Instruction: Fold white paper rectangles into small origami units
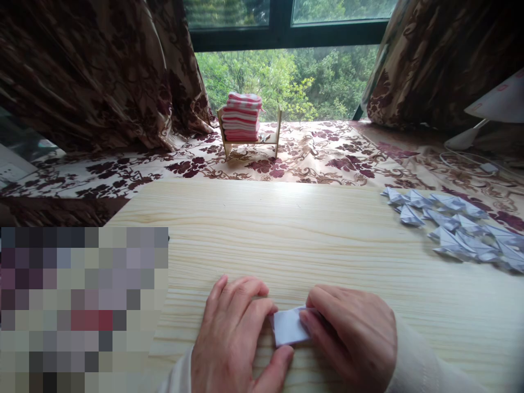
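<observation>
Two bare hands lie nearest, both reaching in from the near edge. Back upward, the left hand lies on the left, its fingers pointing toward the far side, slightly spread and bent; its index finger meets the far left corner of one small folded white paper, and its thumb is at the near edge. The right hand comes in from the right with its fingers curled, narrow, pinching the right end of that paper between thumb and index finger. The paper is at the near middle of the pale wooden counter.

At the far right are pointed folded paper shapes, at least nine; they overlap, so the exact count cannot be told. Beyond the counter, on flowered fabric, stands one small wooden rack bearing one stack of red and white cloths, whose layers are hard to count, and a small shiny object too small to identify. Two patterned curtains flank one window. One lamp is cut off at the far right. Coarse blocks hide the near left, and the right hand covers the paper's right end.
</observation>
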### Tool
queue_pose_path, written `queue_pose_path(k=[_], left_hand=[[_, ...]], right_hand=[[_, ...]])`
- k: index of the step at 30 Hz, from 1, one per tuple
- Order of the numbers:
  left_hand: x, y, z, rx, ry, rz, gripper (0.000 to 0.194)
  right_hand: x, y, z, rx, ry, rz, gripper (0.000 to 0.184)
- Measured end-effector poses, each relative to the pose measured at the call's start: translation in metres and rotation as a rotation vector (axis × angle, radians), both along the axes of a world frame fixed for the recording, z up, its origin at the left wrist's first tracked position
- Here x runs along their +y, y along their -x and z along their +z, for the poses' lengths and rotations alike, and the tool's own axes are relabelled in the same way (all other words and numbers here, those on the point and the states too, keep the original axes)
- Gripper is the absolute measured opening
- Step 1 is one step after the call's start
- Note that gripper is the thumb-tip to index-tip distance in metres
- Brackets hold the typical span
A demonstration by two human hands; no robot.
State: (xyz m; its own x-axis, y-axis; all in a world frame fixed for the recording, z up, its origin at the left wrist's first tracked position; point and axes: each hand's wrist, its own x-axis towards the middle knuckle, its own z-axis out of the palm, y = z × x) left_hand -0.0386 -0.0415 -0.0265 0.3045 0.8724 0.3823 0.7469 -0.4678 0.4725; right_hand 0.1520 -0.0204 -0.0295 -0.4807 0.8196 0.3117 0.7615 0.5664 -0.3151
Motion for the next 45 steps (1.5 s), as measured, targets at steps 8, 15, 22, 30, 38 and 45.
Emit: queue_pose_path(k=[8, 15, 22, 30, 38, 45], left_hand=[[-0.002, -0.004, 0.002, -0.002, -0.134, 0.015, 0.018], [-0.003, -0.011, 0.004, 0.030, -0.196, -0.022, 0.014], [0.001, -0.005, -0.002, 0.066, -0.305, -0.114, 0.015], [-0.003, -0.008, 0.002, 0.107, -0.299, -0.109, 0.015], [-0.004, -0.008, 0.002, 0.105, -0.283, -0.113, 0.018], [-0.003, -0.007, 0.000, 0.101, -0.280, -0.122, 0.019]], right_hand=[[0.002, 0.000, 0.001, -0.039, 0.019, 0.000, 0.020], [-0.001, 0.002, -0.005, -0.016, 0.023, -0.056, 0.022], [0.002, -0.008, 0.007, -0.097, 0.148, -0.142, 0.026], [-0.029, -0.016, 0.002, 0.022, -0.181, 0.013, 0.034], [-0.038, -0.014, -0.022, -0.090, -0.325, 0.056, 0.036], [-0.031, -0.017, -0.010, -0.029, -0.181, 0.002, 0.038]])
